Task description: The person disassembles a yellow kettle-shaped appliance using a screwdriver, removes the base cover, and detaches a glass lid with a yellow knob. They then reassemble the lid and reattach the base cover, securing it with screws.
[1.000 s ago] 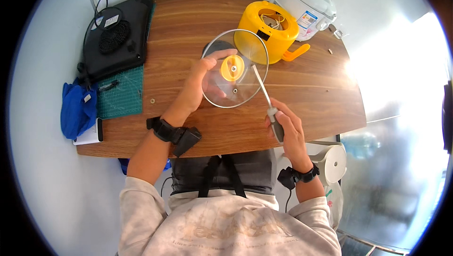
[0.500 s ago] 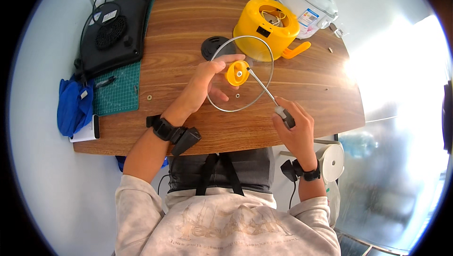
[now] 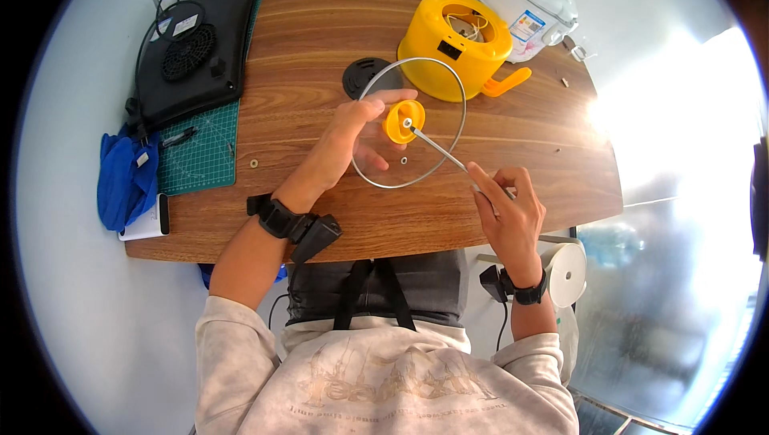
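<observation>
My left hand (image 3: 343, 132) grips a clear glass lid (image 3: 436, 98) with a metal rim, held over the wooden table. Its fingers curl around the yellow knob (image 3: 392, 124) at the lid's middle, some of them seen through the glass. A screw (image 3: 408, 122) sits in the centre of the knob. My right hand (image 3: 514, 215) is closed around the handle of a screwdriver (image 3: 439, 148), mostly hidden by the fingers. The screwdriver's tip meets the screw or is very close to it; contact cannot be told for certain.
Behind the lid stand a yellow pot-like housing (image 3: 424, 42) with wires inside and a white rice cooker (image 3: 521, 2). A black disc (image 3: 362, 74) lies nearby. At left are a black appliance (image 3: 220, 50), a green cutting mat (image 3: 204, 159) and blue cloth (image 3: 124, 187). Small rings lie about.
The screwdriver's tip has moved from the knob's right edge to the screw at its centre. My right hand has shifted slightly right and changed its grip. The left hand stays nearly still.
</observation>
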The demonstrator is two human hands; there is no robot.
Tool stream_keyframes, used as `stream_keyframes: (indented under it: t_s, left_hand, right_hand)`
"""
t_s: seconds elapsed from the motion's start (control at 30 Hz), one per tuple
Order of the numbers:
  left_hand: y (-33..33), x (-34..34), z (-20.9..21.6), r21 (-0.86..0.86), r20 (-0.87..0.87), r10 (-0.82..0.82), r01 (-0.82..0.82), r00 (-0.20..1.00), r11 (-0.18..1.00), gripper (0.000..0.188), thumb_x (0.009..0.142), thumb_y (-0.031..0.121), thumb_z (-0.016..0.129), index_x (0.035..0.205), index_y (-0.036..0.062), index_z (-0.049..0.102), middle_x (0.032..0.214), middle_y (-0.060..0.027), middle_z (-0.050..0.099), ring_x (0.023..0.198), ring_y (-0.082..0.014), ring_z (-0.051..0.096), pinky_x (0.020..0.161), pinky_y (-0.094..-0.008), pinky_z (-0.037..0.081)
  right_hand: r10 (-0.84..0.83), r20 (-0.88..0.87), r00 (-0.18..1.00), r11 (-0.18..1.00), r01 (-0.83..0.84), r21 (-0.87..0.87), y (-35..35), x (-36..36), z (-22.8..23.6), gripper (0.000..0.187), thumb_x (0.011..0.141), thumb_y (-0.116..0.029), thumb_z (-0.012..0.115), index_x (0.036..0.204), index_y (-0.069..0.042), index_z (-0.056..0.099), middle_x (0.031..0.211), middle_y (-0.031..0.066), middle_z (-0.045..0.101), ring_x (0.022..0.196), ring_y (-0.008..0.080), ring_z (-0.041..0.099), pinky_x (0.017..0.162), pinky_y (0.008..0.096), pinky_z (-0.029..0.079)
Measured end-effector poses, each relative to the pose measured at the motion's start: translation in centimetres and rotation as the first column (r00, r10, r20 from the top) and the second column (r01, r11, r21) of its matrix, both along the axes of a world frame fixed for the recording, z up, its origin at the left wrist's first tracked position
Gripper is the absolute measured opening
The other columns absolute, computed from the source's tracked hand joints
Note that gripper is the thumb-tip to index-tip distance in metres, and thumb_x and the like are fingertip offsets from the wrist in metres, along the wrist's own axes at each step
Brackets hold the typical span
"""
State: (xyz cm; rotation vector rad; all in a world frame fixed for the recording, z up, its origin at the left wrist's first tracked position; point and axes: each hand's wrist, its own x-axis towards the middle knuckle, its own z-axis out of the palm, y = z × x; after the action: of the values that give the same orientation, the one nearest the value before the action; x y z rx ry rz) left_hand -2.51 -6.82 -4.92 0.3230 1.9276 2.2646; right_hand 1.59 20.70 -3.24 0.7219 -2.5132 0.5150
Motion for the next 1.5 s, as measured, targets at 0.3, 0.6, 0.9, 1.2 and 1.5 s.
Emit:
stream_keyframes:
  t_s: [0.3,0.6,0.9,1.2,1.5]
  left_hand:
    - [0.0,0.1,0.4,-0.047,-0.008,-0.007,0.007,1.000,0.999,0.072,0.097,0.061,0.035,0.146,0.0115,0.053,0.129,-0.0132,0.066,0.100,-0.0207,0.069,0.065,-0.0245,0.058]
    - [-0.1,0.7,1.0,-0.206,-0.119,-0.024,-0.001,0.993,0.979,0.072,0.095,0.058,0.037,0.145,0.0100,0.055,0.127,-0.0144,0.066,0.094,-0.0199,0.070,0.067,-0.0239,0.057]
    - [0.4,1.5,1.5,-0.321,-0.148,-0.061,0.011,0.987,0.947,0.074,0.089,0.059,0.042,0.141,0.0090,0.060,0.116,-0.0134,0.070,0.089,-0.0172,0.068,0.065,-0.0226,0.052]
    - [0.2,1.7,1.0,-0.309,-0.267,0.024,-0.109,0.963,0.945,0.079,0.088,0.065,0.041,0.140,0.0080,0.061,0.112,-0.0110,0.069,0.084,-0.0160,0.067,0.065,-0.0231,0.051]
    - [0.0,1.3,1.2,-0.354,-0.353,0.052,-0.185,0.934,0.917,0.084,0.089,0.071,0.042,0.137,0.0053,0.062,0.106,-0.0122,0.069,0.083,-0.0159,0.066,0.068,-0.0269,0.050]
  right_hand:
    - [0.013,-0.009,1.000,0.999,-0.013,0.042,-0.1,-0.3,0.3,0.042,0.082,-0.005,0.075,0.121,-0.020,0.074,0.087,0.0049,0.051,0.074,0.0194,0.061,0.058,0.0333,0.050]
    - [0.036,-0.026,0.999,0.974,-0.030,0.225,-0.1,0.0,3.6,0.043,0.080,-0.004,0.077,0.121,-0.019,0.072,0.082,0.0028,0.057,0.069,0.0197,0.061,0.058,0.0342,0.050]
    - [0.036,0.054,0.998,0.946,-0.052,0.319,0.3,2.4,4.6,0.056,0.080,-0.003,0.075,0.133,-0.016,0.065,0.079,0.0047,0.054,0.062,0.0188,0.061,0.053,0.0329,0.050]
    - [0.179,0.657,0.733,0.941,0.069,-0.332,-0.5,2.3,2.0,0.043,0.093,-0.011,0.072,0.134,-0.004,0.063,0.070,0.0085,0.059,0.053,0.0113,0.050,0.051,0.0305,0.044]
    - [0.597,0.758,0.262,0.664,0.369,-0.650,-1.1,1.8,1.4,0.047,0.107,-0.027,0.055,0.146,-0.002,0.050,0.071,-0.0002,0.050,0.051,0.0065,0.045,0.046,0.0223,0.035]
